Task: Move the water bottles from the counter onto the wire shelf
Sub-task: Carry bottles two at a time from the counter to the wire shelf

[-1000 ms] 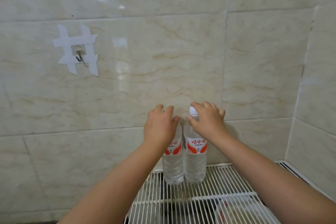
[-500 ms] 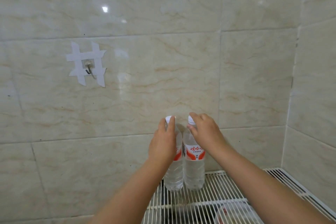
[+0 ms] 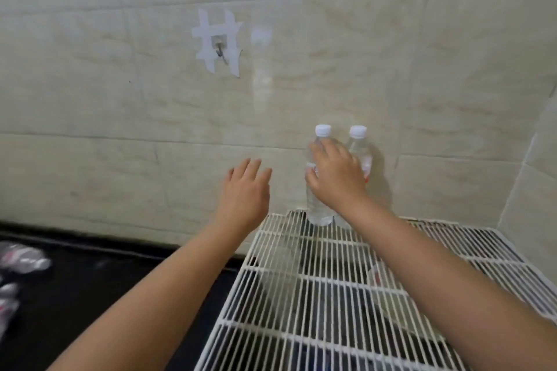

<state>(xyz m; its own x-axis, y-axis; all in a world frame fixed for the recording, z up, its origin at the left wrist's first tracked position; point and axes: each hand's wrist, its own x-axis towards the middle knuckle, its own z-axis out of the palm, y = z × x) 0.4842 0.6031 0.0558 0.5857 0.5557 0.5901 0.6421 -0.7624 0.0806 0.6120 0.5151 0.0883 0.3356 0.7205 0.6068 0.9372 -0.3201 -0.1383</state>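
Two clear water bottles with white caps and red labels stand upright, side by side, at the back left corner of the white wire shelf (image 3: 328, 298), against the tiled wall. The left bottle (image 3: 318, 210) and the right bottle (image 3: 358, 143) are partly hidden by my right hand (image 3: 334, 179), which lies in front of them with loosely spread fingers, thumb beside the left bottle. My left hand (image 3: 245, 187) hovers open to the left of the bottles, touching nothing. Several more bottles (image 3: 22, 259) lie on the black counter (image 3: 96, 289) at the far left.
A metal hook (image 3: 220, 50) taped to the wall sits above and left of the shelf. The tiled side wall (image 3: 533, 184) closes the right end. Dark objects and a clear container show blurred beneath the shelf wires.
My left hand let go of the left bottle and moved away to the left. My right hand came off the right bottle's cap and dropped in front of both. The view swung left and down.
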